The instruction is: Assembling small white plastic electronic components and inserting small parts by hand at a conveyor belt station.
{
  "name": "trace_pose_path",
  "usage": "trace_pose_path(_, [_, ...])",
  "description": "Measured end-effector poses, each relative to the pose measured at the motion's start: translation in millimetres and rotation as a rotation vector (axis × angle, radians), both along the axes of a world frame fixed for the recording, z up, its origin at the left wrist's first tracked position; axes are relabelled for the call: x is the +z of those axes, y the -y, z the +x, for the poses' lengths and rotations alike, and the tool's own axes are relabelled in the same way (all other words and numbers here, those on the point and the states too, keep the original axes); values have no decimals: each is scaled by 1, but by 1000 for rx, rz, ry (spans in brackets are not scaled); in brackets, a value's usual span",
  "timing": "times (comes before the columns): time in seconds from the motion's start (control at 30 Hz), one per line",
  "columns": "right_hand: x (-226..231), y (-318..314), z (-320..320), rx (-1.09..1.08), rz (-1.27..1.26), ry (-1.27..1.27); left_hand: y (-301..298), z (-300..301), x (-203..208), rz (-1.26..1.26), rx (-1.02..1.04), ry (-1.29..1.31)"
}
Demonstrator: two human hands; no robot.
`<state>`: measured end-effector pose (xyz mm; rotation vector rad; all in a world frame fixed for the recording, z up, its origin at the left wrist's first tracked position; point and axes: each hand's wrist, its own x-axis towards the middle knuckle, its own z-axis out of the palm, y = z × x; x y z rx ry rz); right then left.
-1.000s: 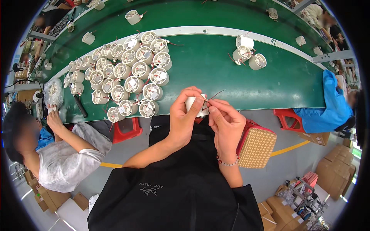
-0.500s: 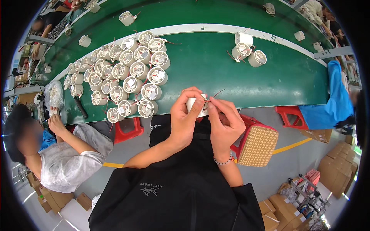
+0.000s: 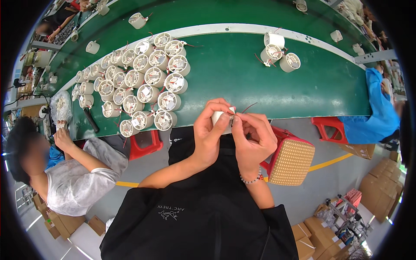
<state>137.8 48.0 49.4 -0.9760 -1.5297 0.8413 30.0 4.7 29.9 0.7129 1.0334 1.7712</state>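
Note:
At the near edge of the table, my left hand [image 3: 212, 134] is closed around a white cylindrical housing [image 3: 218, 117], mostly covered by the fingers. My right hand [image 3: 255, 136] pinches at the housing's right rim, where thin wires [image 3: 249, 107] come out. One dark wire end sticks up past the right fingertips. The exact pinch point is partly hidden by the fingers. Left of my hands, several similar white housings [image 3: 167, 101] with spokes and red wires stand close together on the green table [image 3: 225, 69].
Farther right stand three more white housings [image 3: 290, 63]. Beyond a pale rail [image 3: 234, 28], a green strip carries scattered housings [image 3: 138, 21]. A black-handled tool [image 3: 91, 120] lies near a co-worker [image 3: 78, 182] at left. A stool with a woven seat [image 3: 291, 162] and blue cloth [image 3: 376, 112] are at right.
Both hands keep hold of the housing and wires, with only small finger shifts. The wire end points a little further right. Housings on the far strip have moved slightly left.

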Motion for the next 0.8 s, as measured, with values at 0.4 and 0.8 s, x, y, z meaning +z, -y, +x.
trace_pose_path(0.4, [2,-6,5,45,95,43,-1,-2,9,-89,-4,81])
trace_pose_path(0.8, [5,1,6,5,1,15,0,5,2,36,-47,40])
